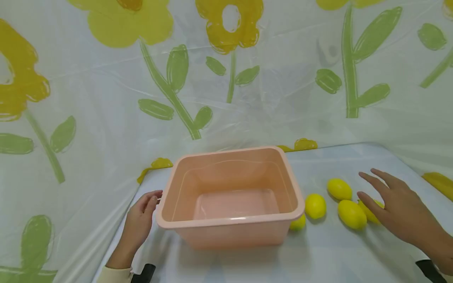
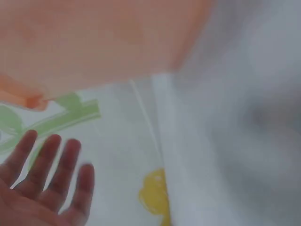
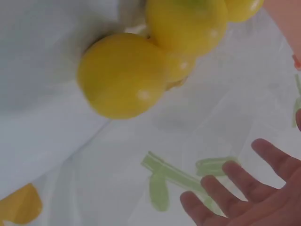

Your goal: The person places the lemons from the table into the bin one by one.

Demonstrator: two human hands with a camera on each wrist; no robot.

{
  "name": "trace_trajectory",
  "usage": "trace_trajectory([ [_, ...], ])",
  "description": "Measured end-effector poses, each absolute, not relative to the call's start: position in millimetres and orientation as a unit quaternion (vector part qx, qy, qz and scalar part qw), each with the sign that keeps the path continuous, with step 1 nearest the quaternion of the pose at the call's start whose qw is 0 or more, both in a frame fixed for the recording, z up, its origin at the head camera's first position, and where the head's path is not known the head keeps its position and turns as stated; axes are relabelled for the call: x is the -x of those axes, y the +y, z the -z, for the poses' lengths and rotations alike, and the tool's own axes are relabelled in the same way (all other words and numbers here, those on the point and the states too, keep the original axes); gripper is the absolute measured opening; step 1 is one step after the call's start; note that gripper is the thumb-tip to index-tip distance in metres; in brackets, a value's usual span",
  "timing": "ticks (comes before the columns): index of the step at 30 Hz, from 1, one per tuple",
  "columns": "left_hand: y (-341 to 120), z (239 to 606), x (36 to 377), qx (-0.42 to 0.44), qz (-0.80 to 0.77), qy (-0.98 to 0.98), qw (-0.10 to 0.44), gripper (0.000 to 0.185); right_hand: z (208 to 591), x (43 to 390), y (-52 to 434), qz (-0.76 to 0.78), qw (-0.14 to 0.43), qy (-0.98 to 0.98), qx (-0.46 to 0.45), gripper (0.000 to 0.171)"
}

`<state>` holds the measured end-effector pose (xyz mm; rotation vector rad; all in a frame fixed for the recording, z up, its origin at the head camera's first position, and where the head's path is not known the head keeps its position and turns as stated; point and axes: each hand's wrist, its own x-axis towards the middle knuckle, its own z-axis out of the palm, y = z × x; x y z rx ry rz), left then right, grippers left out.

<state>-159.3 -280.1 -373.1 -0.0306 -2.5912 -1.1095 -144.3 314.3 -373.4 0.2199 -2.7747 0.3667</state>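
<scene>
A pink plastic basin (image 1: 233, 236) stands upright on the table, its inside bare. At its left rim is my left hand (image 1: 139, 218), fingertips close beside the edge. The left wrist view shows that hand's fingers (image 2: 57, 165) extended and spread below the basin's wall (image 2: 94, 52), gripping nothing. Several yellow lemons (image 1: 352, 214) lie right of the basin, one partly hidden behind its corner. My right hand (image 1: 405, 210) hovers at the rightmost lemon (image 1: 371, 212), overlapping it in the head view. Its fingers are spread and hold nothing; lemons (image 3: 124, 75) appear beyond them in the right wrist view.
A pale cloth covers the table (image 1: 332, 255). Behind it hangs a white curtain (image 1: 283, 98) printed with yellow flowers and green stems, reaching down to the table's back and left edges. Dark straps (image 1: 143, 273) sit at both wrists.
</scene>
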Motion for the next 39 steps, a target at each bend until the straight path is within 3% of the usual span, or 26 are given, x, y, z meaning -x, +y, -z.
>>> trace_trajectory([
  [6, -272.0, 350.4, 169.7, 0.069, 0.634, -0.766, 0.085, 0.051, 375.8, 140.4, 328.5, -0.165, 0.119, -0.979, -0.032, 0.06],
  [12, -264.2, 348.9, 173.3, 0.072, 0.68, -0.73, 0.024, 0.052, 385.3, 145.9, 345.1, -0.165, 0.033, -0.986, -0.022, 0.069],
  [24, -259.0, 355.2, 172.6, 0.057, 0.674, -0.735, 0.038, 0.051, 414.5, 165.9, 357.3, -0.132, -0.044, -0.99, -0.037, 0.073],
  [39, -256.2, 366.5, 177.7, 0.109, 0.723, -0.682, 0.009, 0.057, 422.9, 173.2, 353.9, -0.122, -0.047, -0.99, -0.046, 0.072],
])
